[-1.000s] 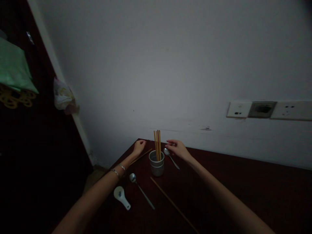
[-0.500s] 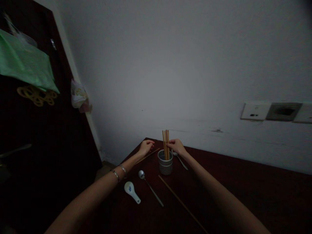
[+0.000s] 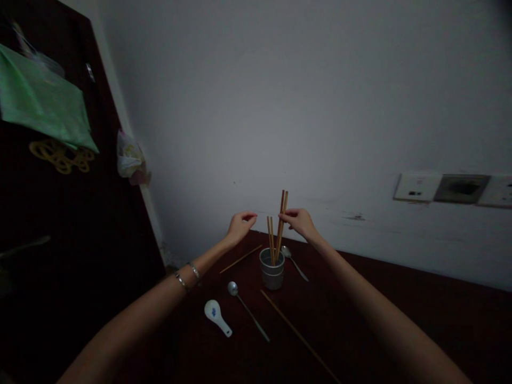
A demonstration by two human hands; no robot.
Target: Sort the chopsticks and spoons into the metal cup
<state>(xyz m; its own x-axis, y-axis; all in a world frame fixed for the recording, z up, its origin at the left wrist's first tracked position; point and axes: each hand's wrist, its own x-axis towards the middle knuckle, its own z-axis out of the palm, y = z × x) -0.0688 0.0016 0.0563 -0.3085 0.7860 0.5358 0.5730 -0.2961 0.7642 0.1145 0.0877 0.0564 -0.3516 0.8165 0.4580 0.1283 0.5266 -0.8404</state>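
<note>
My right hand pinches a pair of wooden chopsticks near their middle. Their lower ends are inside the grey metal cup, and they lean slightly right. Two other chopsticks stand in the cup, lower than the held pair. To the left of the cup and above the table, my left hand has thumb and fingertips together, with nothing visible between them. Below it a thin wooden stick lies on the table. A metal spoon rests just right of the cup.
On the dark table lie a white ceramic spoon, a long-handled metal spoon and a long wooden stick. Behind the table rises a grey wall with sockets. A dark door is at the left.
My right hand has risen and moved slightly right, pulling two chopsticks higher than the other two. My left hand has also lifted, uncovering more of the thin stick.
</note>
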